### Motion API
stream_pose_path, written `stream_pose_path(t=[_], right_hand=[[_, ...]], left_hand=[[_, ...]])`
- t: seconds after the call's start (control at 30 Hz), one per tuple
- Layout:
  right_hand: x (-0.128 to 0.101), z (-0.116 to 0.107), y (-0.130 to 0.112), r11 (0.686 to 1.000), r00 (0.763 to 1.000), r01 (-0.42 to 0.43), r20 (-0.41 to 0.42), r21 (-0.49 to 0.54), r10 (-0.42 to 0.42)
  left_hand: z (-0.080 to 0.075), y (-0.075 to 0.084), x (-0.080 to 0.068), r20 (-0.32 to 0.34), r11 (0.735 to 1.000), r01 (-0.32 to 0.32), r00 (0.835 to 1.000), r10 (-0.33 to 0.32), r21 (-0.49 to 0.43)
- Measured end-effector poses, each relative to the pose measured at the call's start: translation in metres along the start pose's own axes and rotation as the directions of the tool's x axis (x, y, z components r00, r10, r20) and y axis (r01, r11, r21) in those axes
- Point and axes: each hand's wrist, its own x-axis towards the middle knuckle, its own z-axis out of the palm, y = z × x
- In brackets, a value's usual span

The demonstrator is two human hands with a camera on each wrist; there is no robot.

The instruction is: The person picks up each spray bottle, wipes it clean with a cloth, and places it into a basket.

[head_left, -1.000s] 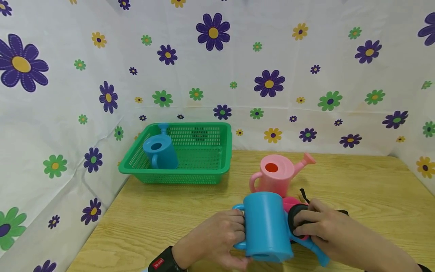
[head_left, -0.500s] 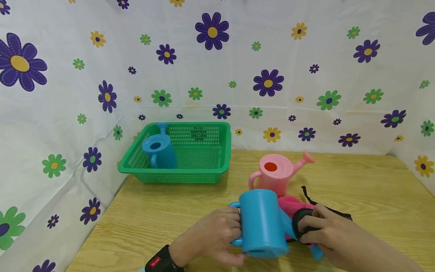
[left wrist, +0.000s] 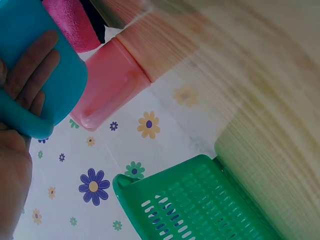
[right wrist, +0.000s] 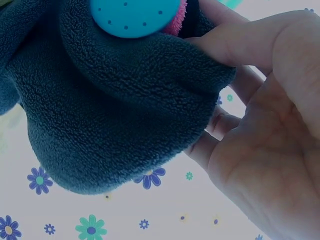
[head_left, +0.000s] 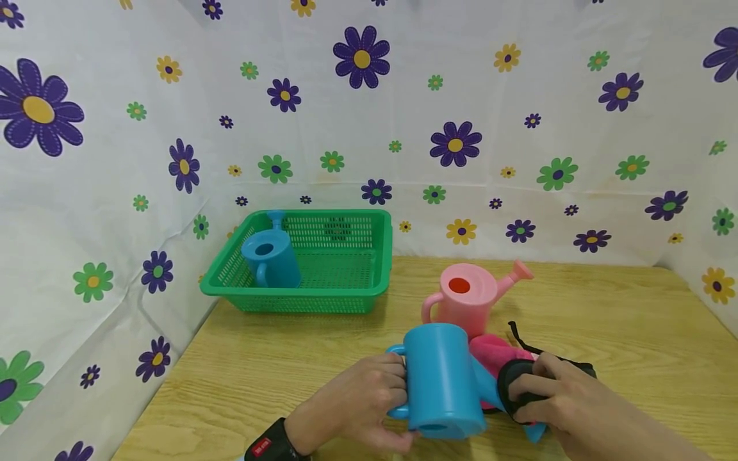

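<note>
A blue toy watering can (head_left: 441, 381) is held just above the wooden table (head_left: 277, 371). My left hand (head_left: 360, 403) grips its handle (left wrist: 22, 122), fingers (left wrist: 32, 75) lying against the blue body. My right hand (head_left: 548, 394) holds a dark fleece cloth (head_left: 516, 384) with a pink side (head_left: 496, 355), wrapped around the can's spout. In the right wrist view the dotted blue spout head (right wrist: 135, 15) pokes out of the dark cloth (right wrist: 110, 110), which my thumb and fingers pinch.
A pink watering can (head_left: 467, 298) stands just behind the blue one. A green mesh basket (head_left: 346, 291) at the back left holds another blue watering can (head_left: 271, 256). Flowered sheets close off the back and both sides.
The blue can has shifted slightly left and away from me. More of the pink cloth shows behind it. Both hands keep their grips.
</note>
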Motion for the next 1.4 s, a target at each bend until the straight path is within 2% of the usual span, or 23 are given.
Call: stream_pose_path(t=[0.13, 0.2, 0.27, 0.33, 0.4, 0.43, 0.5, 0.53, 0.57, 0.6, 0.63, 0.67, 0.73, 0.77, 0.8, 0.83, 0.87, 0.9, 0.93, 1.0, 1.23, 1.3, 1.4], right_hand=[[-0.007, -0.001, 0.005, 0.999, 0.997, 0.019, -0.072, -0.026, -0.020], [-0.012, -0.003, 0.010, 1.000, 0.994, -0.010, -0.109, -0.028, 0.007], [-0.020, -0.004, 0.015, 0.996, 0.989, -0.084, -0.127, -0.030, 0.080], [-0.028, -0.006, 0.022, 0.980, 0.977, -0.195, -0.097, -0.026, 0.192], [-0.035, -0.006, 0.033, 0.949, 0.949, -0.316, 0.004, -0.002, 0.316], [-0.038, -0.004, 0.041, 0.937, 0.935, -0.349, 0.069, 0.010, 0.348], [-0.043, 0.002, 0.058, 0.913, 0.899, -0.402, 0.223, 0.075, 0.377], [-0.045, 0.007, 0.067, 0.898, 0.887, -0.418, 0.278, 0.138, 0.370], [-0.047, 0.012, 0.075, 0.881, 0.873, -0.435, 0.327, 0.188, 0.361], [-0.048, 0.016, 0.082, 0.859, 0.867, -0.445, 0.363, 0.252, 0.342], [-0.050, 0.020, 0.087, 0.847, 0.867, -0.444, 0.379, 0.292, 0.324], [-0.050, 0.023, 0.090, 0.831, 0.863, -0.453, 0.392, 0.324, 0.318], [-0.050, 0.027, 0.094, 0.807, 0.854, -0.475, 0.403, 0.351, 0.328], [-0.050, 0.028, 0.096, 0.809, 0.852, -0.478, 0.406, 0.343, 0.332], [-0.049, 0.030, 0.096, 0.804, 0.846, -0.488, 0.410, 0.341, 0.340], [-0.048, 0.030, 0.095, 0.806, 0.840, -0.496, 0.413, 0.325, 0.350], [-0.047, 0.031, 0.095, 0.801, 0.834, -0.506, 0.417, 0.321, 0.361], [-0.046, 0.031, 0.094, 0.799, 0.831, -0.512, 0.418, 0.314, 0.368], [-0.046, 0.032, 0.094, 0.796, 0.829, -0.517, 0.414, 0.315, 0.375], [-0.047, 0.032, 0.092, 0.789, 0.827, -0.526, 0.408, 0.319, 0.386], [-0.048, 0.033, 0.090, 0.786, 0.821, -0.539, 0.395, 0.303, 0.411], [-0.049, 0.034, 0.089, 0.781, 0.822, -0.540, 0.395, 0.314, 0.410], [-0.050, 0.035, 0.089, 0.764, 0.822, -0.546, 0.397, 0.345, 0.409]], left_hand=[[-0.002, -0.003, -0.002, 0.038, 0.999, 0.033, 0.999, -0.032, -0.036], [-0.004, -0.005, -0.003, 0.036, 0.998, 0.048, 0.998, -0.046, -0.038], [-0.007, -0.009, -0.005, 0.000, 0.998, 0.058, 0.998, -0.058, -0.023], [-0.012, -0.016, -0.007, -0.083, 0.997, 0.067, 0.994, -0.070, -0.030], [-0.019, -0.027, -0.007, -0.194, 0.996, 0.078, 0.977, -0.085, -0.042], [-0.022, -0.034, -0.006, -0.263, 0.995, 0.087, 0.960, -0.099, -0.057], [-0.028, -0.051, -0.007, -0.385, 0.985, 0.133, 0.908, -0.167, -0.111], [-0.031, -0.059, -0.008, -0.433, 0.974, 0.181, 0.874, -0.222, -0.136], [-0.034, -0.068, -0.010, -0.470, 0.955, 0.243, 0.832, -0.296, -0.171], [-0.037, -0.077, -0.013, -0.491, 0.920, 0.318, 0.778, -0.392, -0.231], [-0.039, -0.085, -0.015, -0.493, 0.863, 0.408, 0.709, -0.505, -0.298], [-0.042, -0.092, -0.019, -0.474, 0.782, 0.505, 0.622, -0.623, -0.365], [-0.047, -0.107, -0.025, -0.415, 0.589, 0.659, 0.424, -0.805, -0.468], [-0.049, -0.114, -0.029, -0.375, 0.488, 0.713, 0.330, -0.867, -0.502], [-0.050, -0.120, -0.033, -0.333, 0.394, 0.757, 0.245, -0.911, -0.522], [-0.049, -0.126, -0.037, -0.297, 0.317, 0.787, 0.179, -0.938, -0.528], [-0.048, -0.132, -0.040, -0.273, 0.264, 0.812, 0.135, -0.953, -0.521], [-0.046, -0.137, -0.043, -0.252, 0.227, 0.829, 0.108, -0.962, -0.512], [-0.045, -0.142, -0.046, -0.227, 0.195, 0.846, 0.090, -0.970, -0.496], [-0.041, -0.150, -0.049, -0.172, 0.155, 0.874, 0.084, -0.981, -0.461], [-0.045, -0.164, -0.053, 0.062, 0.080, 0.929, 0.110, -0.992, -0.361], [-0.046, -0.167, -0.053, 0.111, 0.058, 0.936, 0.103, -0.988, -0.346], [-0.047, -0.169, -0.054, 0.156, 0.039, 0.943, 0.096, -0.983, -0.331]])
